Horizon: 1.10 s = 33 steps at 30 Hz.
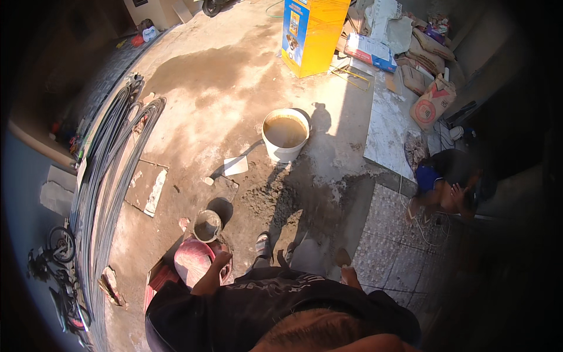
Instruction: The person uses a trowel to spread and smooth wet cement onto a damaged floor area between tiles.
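My left hand (pixel 221 260) hangs low at my side, beside a round, dusty red object (pixel 192 261); its fingers do not show clearly. On my other side, my right hand (pixel 349 273) is closed at a blurred brownish thing (pixel 343 257) whose kind I cannot make out. A small bucket (pixel 207 226) with grey contents stands just beyond the red object. Ahead of my feet lies a heap of wet grey mortar (pixel 270 198). Past it stands a white bucket (pixel 285 136) filled with murky brown liquid.
Long bundled metal rods (pixel 111 176) run along the left, near a parked motorbike (pixel 64 276). A yellow box (pixel 316 38) stands ahead. Filled sacks (pixel 433 102) are piled at far right. Another person (pixel 446 188) crouches beside pebbled tiles (pixel 387 246) at right.
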Motion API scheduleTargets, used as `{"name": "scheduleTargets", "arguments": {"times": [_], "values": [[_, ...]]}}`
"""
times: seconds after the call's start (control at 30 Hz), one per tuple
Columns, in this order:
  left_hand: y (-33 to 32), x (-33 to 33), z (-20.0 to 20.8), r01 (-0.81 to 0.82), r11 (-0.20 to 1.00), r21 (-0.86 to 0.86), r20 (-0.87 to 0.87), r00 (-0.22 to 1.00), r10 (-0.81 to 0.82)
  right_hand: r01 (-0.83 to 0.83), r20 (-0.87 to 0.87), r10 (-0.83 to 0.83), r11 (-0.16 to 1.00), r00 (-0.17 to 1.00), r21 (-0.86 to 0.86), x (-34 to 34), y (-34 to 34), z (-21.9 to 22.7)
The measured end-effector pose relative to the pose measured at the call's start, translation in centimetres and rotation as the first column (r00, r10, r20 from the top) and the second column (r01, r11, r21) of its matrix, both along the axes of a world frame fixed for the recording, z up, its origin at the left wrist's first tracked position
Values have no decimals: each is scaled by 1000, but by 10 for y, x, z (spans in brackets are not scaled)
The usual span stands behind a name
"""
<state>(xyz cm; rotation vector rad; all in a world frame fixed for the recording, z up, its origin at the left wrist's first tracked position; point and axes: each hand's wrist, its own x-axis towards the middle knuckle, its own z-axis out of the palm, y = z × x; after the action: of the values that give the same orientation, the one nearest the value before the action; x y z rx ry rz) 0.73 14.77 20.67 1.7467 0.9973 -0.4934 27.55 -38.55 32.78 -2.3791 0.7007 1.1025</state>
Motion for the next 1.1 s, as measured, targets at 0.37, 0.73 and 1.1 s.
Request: {"name": "scheduleTargets", "arguments": {"times": [0.37, 0.73, 1.1], "values": [[-42, 270, 85, -194, 952, -236, -76, 981, 181, 63, -214, -65, 998, 975, -17, 86, -80, -91], [-206, 444, 60, 650, 723, 234, -201, 760, -618, -268, -191, 257, 963, 947, -37, 387, -71, -196], [-258, 447, -103, 796, 605, 7, -465, 538, -703, -663, -100, 656, 745, 748, -70, 563, -5, -373]]}}
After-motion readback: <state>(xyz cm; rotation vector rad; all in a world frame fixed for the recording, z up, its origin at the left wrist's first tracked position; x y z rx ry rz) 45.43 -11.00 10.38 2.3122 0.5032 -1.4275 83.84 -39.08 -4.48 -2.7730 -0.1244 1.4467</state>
